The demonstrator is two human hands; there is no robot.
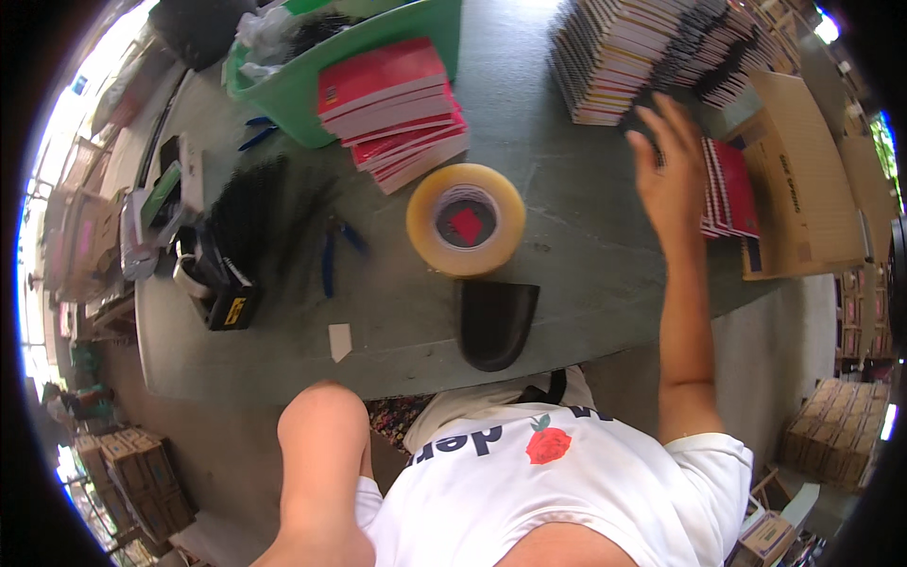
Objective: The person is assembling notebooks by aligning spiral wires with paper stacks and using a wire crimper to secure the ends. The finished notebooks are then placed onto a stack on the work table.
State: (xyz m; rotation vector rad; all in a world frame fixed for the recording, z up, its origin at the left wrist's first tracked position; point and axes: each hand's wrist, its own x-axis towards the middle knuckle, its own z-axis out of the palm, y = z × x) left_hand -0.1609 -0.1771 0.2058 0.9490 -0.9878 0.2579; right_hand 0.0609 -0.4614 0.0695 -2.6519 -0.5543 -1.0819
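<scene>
My right hand [669, 163] reaches over the right side of the table with its fingers apart, and nothing shows in its grasp. Just beyond its fingertips rise tall stacks of wire-bound notebooks [614, 61], their dark bindings facing different ways. Beside the wrist, a small pile of red-covered spiral notebooks [732, 189] leans by an open cardboard box [798, 180]; the hand and forearm partly cover that pile. My left arm [323, 435] comes up bent at the lower left, and its hand does not show.
On the green-grey table [378, 321] are a big tape roll [515, 222], a black rounded piece [496, 326], blue-handled pliers [329, 260], a tape dispenser [222, 298], black binding wires [250, 208], and stacked red booklets [387, 85] against a green bin [302, 109]. Cartons [836, 425] stand on the floor.
</scene>
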